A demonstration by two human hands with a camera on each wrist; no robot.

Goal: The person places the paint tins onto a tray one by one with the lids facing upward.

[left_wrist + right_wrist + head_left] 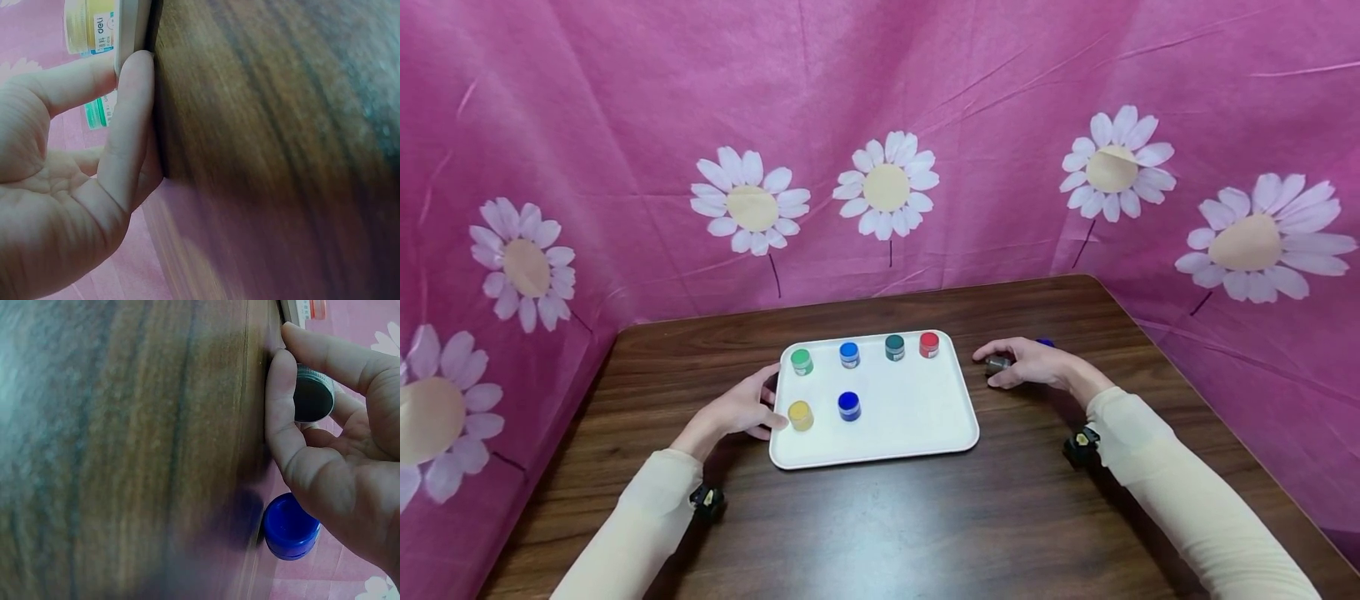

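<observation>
On a dark wooden worktop (880, 525), our left hand (741, 411) pinches the near-left edge of a white tray (917, 417), beside a yellow paint jar (801, 414). A blue jar (849, 405) sits next to it. Our right hand (1030, 364) grips a dark-lidded jar (312, 394) right of the tray; a blue-lidded jar (290, 526) stands just behind. Farther back stand green (801, 361), blue (849, 354), teal (894, 347) and red (928, 344) jars.

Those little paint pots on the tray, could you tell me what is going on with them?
A person sits at a wooden table with a white tray holding six small pots. The left hand grips the tray's left edge beside the yellow pot. The right hand holds a dark pot just right of the tray, a blue pot beside it.
</observation>
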